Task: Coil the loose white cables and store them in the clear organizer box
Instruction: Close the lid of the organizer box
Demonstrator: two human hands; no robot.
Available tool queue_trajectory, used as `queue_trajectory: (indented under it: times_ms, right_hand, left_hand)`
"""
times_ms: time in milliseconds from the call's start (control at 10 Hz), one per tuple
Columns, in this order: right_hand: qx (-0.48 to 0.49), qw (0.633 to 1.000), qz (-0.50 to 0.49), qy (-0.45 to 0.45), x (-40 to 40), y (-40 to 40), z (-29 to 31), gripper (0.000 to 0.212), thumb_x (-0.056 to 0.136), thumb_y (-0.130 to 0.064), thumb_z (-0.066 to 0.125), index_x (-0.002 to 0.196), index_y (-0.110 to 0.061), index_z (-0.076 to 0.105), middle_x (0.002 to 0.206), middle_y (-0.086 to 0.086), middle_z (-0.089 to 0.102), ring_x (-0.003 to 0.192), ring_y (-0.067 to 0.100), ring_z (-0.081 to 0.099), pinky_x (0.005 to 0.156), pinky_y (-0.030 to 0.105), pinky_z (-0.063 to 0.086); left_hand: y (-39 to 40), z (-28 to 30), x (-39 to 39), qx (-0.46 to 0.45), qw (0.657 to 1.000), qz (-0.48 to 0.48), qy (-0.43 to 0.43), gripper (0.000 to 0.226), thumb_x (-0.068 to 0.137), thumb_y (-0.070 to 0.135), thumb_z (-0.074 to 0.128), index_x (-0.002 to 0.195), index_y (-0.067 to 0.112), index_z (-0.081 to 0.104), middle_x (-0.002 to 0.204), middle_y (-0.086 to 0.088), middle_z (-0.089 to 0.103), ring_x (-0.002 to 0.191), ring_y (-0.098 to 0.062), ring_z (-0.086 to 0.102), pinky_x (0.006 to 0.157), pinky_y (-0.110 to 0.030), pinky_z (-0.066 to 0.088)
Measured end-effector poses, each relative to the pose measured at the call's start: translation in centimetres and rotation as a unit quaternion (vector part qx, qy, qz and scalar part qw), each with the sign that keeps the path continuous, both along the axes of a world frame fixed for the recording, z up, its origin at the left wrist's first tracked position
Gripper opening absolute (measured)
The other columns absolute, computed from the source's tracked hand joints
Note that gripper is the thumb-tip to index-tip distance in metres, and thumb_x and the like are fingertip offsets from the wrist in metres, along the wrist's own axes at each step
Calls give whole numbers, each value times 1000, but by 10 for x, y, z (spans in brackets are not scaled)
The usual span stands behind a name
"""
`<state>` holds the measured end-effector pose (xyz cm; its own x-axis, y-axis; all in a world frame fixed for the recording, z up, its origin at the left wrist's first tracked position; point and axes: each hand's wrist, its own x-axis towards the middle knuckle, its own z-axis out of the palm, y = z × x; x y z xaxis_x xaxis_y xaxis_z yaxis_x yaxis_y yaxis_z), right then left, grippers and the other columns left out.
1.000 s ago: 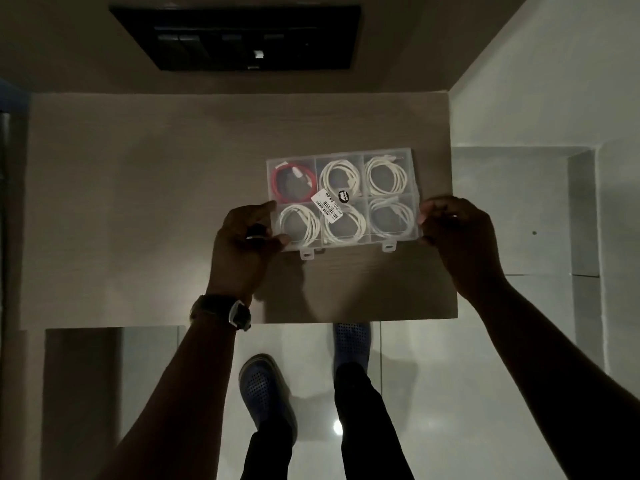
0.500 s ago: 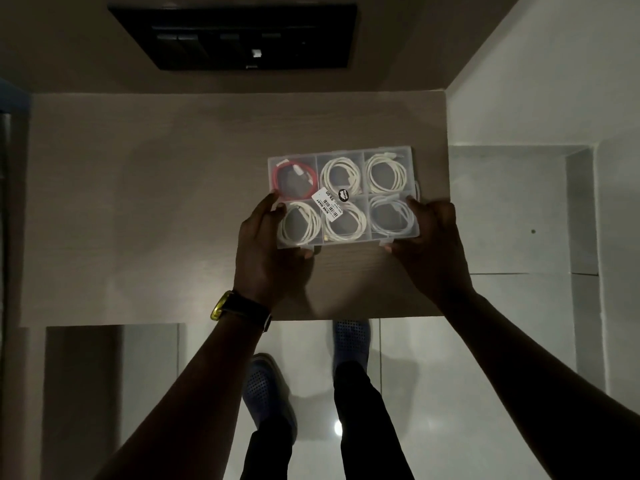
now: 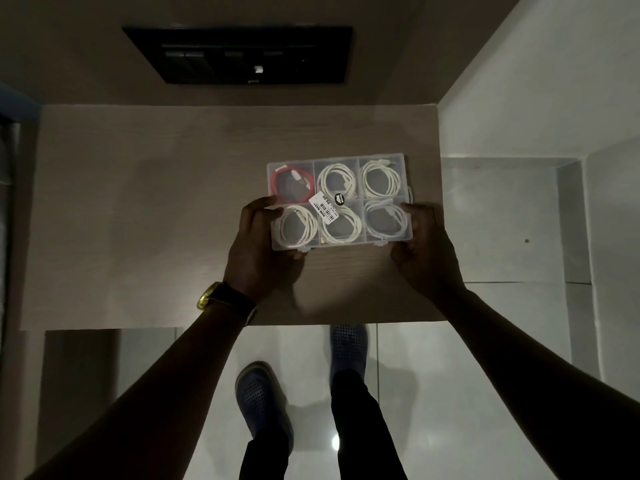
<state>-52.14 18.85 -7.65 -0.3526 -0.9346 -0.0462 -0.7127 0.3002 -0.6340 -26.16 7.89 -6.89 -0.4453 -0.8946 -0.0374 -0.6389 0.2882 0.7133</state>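
Clear plastic organizer box point(image 3: 346, 161) sits on the tabletop point(image 3: 138, 202), lid shut, five white cables point(image 3: 337, 180) and one red cable point(image 3: 291, 183) coiled inside. My left hand point(image 3: 258, 251) and right hand point(image 3: 424, 247) grip its near corners.

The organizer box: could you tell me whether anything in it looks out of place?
One thing: the far-left compartment of the organizer box holds a red cable, while the other five hold white coils.
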Motion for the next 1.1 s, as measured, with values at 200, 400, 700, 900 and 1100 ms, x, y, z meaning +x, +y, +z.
queue_trajectory:
  times_ms: [200,400,700,900,1100]
  right_hand:
    - [29,903,-254,-346,6,-3,13,28,98,-13,55,125,-14,63,112,-4,68,104,21,67,84,35,60]
    - [-9,813,-349,-467,-7,-53,24,26,89,6,60,112,-2,69,104,9,71,99,23,68,84,29,58]
    - [10,800,-361,-479,-23,-100,24,24,89,1,61,86,-19,74,96,4,75,83,16,72,66,22,57]
    - [15,810,-347,-472,-23,-96,28,24,91,-2,61,89,-21,74,104,5,74,94,20,71,75,26,58]
    - [-2,856,-305,-417,-31,-78,69,21,95,-8,56,113,-3,67,83,6,58,83,24,51,75,34,46]
  left_hand:
    - [-5,7,9,252,916,240,198,23,90,4,59,109,12,71,112,-11,72,105,-25,68,97,-54,51]
    - [-48,8,-25,279,873,319,242,23,84,-3,66,106,5,71,110,-19,71,106,-31,67,100,-51,50]
    - [-107,-10,-47,240,897,335,161,25,84,2,61,105,2,73,112,-19,72,109,-32,66,98,-33,53]
    - [-104,-10,-46,245,892,330,189,21,80,3,62,95,7,78,103,-17,75,102,-31,69,96,-47,53]
    - [-95,20,-52,153,935,302,104,30,93,14,56,122,11,67,128,-9,67,123,-21,59,106,-24,40]
